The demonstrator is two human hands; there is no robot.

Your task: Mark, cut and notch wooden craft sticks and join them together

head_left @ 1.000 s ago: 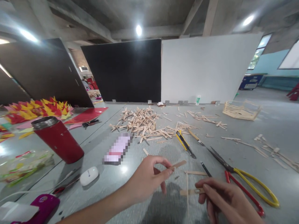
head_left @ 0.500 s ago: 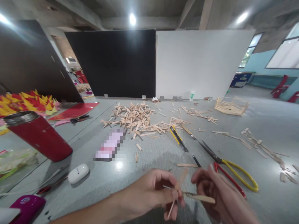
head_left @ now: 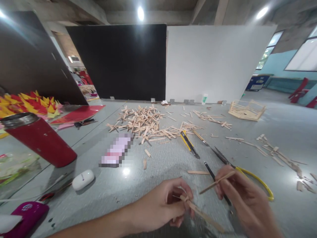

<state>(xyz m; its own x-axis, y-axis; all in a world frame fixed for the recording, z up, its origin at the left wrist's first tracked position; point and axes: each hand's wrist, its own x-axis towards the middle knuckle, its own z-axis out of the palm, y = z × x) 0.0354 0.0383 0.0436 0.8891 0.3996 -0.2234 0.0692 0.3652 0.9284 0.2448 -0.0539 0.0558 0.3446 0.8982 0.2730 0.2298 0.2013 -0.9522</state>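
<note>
My left hand point(head_left: 170, 203) is closed in a pinch on a wooden craft stick point(head_left: 205, 216) that slants down to the right, with another small piece of wood at the fingertips. To the right, my right hand point(head_left: 241, 195) grips a second craft stick point(head_left: 215, 183), which points left and down toward my left hand. The two sticks are apart. A dark pen point(head_left: 209, 169) lies partly behind my right hand. Scissors with a yellow handle point(head_left: 260, 181) rest beside that hand, partly covered by it. A loose craft stick point(head_left: 198, 172) lies just beyond my hands.
A pile of crossed craft sticks point(head_left: 141, 122) lies at mid-table. A yellow utility knife point(head_left: 189, 144) and a brush point(head_left: 200, 138) lie before me. At left are a phone point(head_left: 116, 150), a white case point(head_left: 83, 180) and a red flask point(head_left: 47, 142). A stick-built frame point(head_left: 246, 110) stands back right.
My right hand has moved right and up, now gripping a craft stick apart from my left hand. The stick in my left hand now tilts further down. The view has shifted slightly.
</note>
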